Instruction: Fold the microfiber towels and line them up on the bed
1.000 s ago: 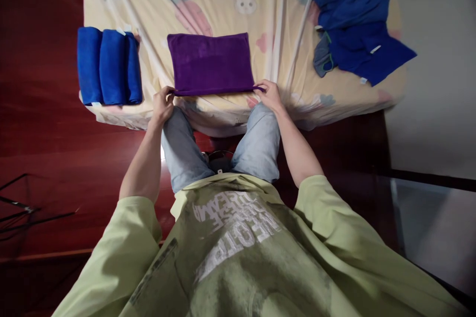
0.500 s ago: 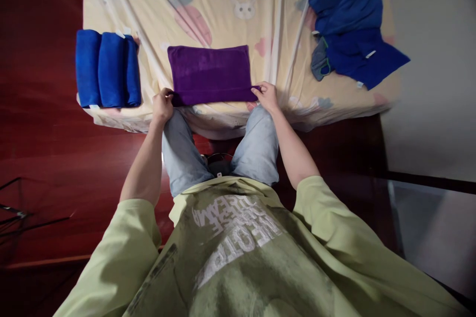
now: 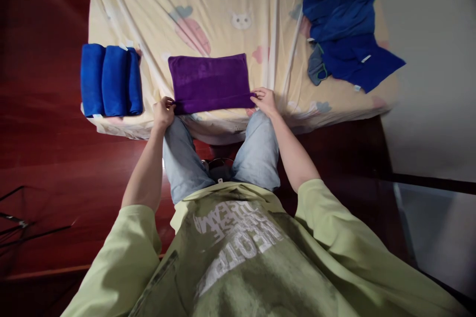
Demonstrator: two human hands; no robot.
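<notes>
A purple towel (image 3: 210, 79) lies flat as a rectangle near the front edge of the cloth-covered surface, in front of my knees. A narrow strip along its near edge is turned over. My left hand (image 3: 163, 110) pinches the near left corner between thumb and fingers. At the opposite end of that strip, my right hand (image 3: 265, 101) grips the near right corner, fingertips together on the fabric. Both corners are partly covered by my fingers.
Several blue rolled towels (image 3: 114, 80) sit side by side at the left edge. Crumpled blue towels (image 3: 342, 29) with white tags are heaped at the right, near a pale wall (image 3: 431, 69). A yellow printed sheet (image 3: 223, 15) covers the surface. A thin black metal frame (image 3: 22, 223) stands at lower left.
The whole view has shifted slightly, so the surface appears a little lower. Both hands stay at the purple towel's near corners, and the towel looks almost the same.
</notes>
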